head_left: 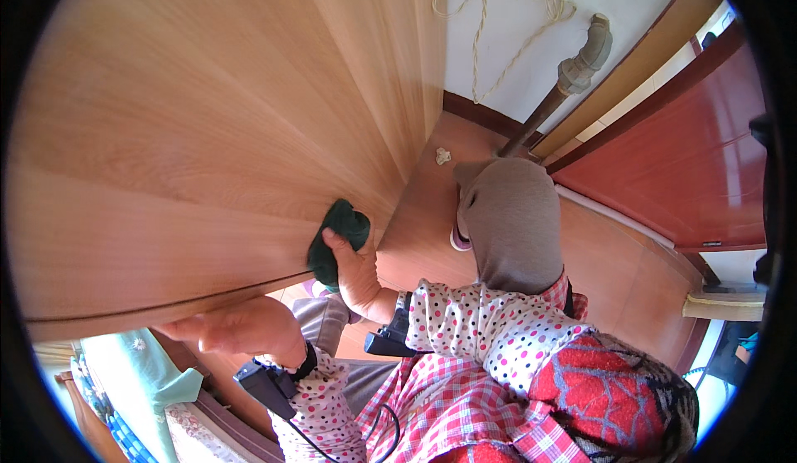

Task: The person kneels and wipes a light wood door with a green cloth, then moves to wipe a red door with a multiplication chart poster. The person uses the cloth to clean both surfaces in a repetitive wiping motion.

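My right hand (359, 279) is closed on a dark green cloth (339, 235), pressing it against a large light-brown wooden panel (207, 131) near its edge. My left hand (249, 328) grips the same panel's near edge, lower and to the left. Some of its fingers are hidden at the edge. Each wrist carries a small black device, one on the left (266, 387) and one on the right (390, 343).
A grey-brown clothed knee (515, 222) is bent over the reddish floor (610, 255). Beyond it stand a pipe (573, 73), a hanging cord (477, 40) and a red panel (672, 148). A crumpled scrap (443, 156) lies by the wall. Pale green fabric (137, 372) hangs lower left.
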{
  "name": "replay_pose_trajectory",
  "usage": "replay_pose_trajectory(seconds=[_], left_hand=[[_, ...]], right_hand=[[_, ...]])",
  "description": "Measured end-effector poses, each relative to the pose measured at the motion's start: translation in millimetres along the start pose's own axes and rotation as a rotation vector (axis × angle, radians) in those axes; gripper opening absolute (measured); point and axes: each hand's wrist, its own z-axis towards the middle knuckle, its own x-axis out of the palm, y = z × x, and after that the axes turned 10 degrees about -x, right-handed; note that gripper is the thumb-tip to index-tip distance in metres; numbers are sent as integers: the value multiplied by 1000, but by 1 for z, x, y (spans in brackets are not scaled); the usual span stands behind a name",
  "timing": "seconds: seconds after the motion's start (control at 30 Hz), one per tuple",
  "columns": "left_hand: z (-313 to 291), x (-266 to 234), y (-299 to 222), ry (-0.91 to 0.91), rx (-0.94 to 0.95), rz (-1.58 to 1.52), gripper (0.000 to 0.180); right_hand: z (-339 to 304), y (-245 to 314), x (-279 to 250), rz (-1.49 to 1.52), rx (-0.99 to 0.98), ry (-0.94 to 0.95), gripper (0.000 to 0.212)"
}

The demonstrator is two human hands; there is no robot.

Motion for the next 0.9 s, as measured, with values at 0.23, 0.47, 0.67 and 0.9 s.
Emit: replay_pose_trajectory(seconds=[0.23, 0.47, 0.67, 0.9], left_hand=[[8, -11, -24, -150, -98, 115, 75], [35, -19, -90, -130, 42, 71, 76], [62, -34, -139, -28, 275, 3, 67], [62, -71, -159, 11, 136, -126, 65]], right_hand=[[19, -68, -44, -402, 40, -350, 66], [-7, -127, -75, -454, 179, -516, 59], [-8, -147, -117, -357, 344, -449, 31], [-2, -92, -116, 91, 650, -377, 14]])
